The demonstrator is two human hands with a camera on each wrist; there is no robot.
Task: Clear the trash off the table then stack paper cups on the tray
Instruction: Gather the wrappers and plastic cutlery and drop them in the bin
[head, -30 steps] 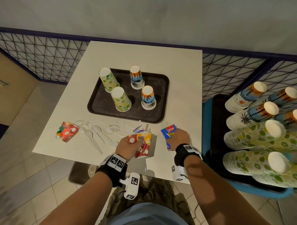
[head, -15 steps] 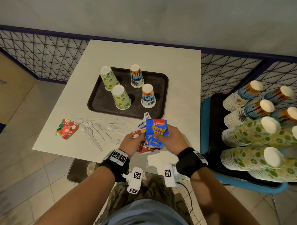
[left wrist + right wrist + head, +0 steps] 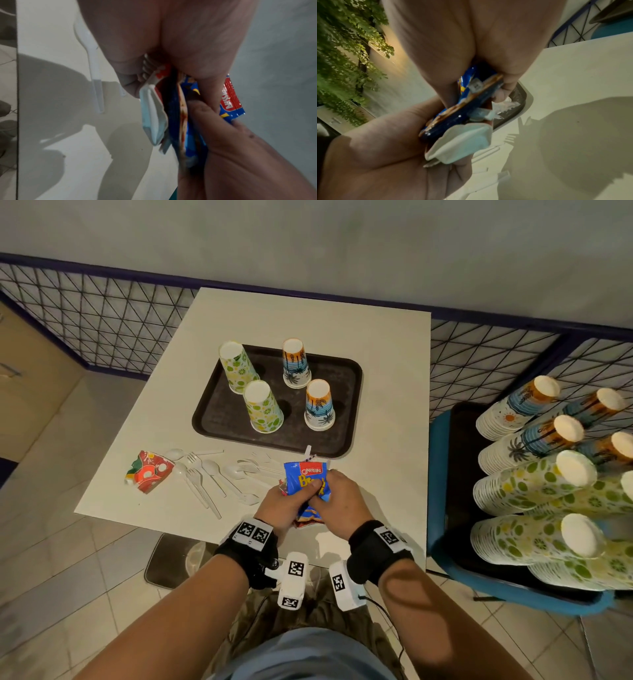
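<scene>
Over the table's near edge, both hands meet around a blue snack wrapper (image 3: pixel 306 477). My left hand (image 3: pixel 291 499) grips a crushed red paper cup (image 3: pixel 154 119) and its thumb presses the wrapper (image 3: pixel 231 100) against that cup. My right hand (image 3: pixel 329 491) pinches the wrapper (image 3: pixel 462 112) from the other side, beside the cup's white crumpled rim (image 3: pixel 460 140). Behind the hands lies a dark brown tray (image 3: pixel 212 419) with two green-patterned cups (image 3: pixel 263 409) and two orange-and-blue cups (image 3: pixel 319 405), all upside down. A second crushed red cup (image 3: pixel 149 470) lies at the table's left.
White plastic forks and spoons (image 3: pixel 205 477) lie scattered between the tray and the near edge. At the right a blue chair (image 3: pixel 436 508) holds tall stacks of paper cups (image 3: pixel 534 484). A wire-mesh fence (image 3: pixel 102 316) runs behind the table (image 3: pixel 308 323).
My right hand lifted the blue wrapper off the table and carried it left to my left hand. Both hands now hold it against the crushed cup.
</scene>
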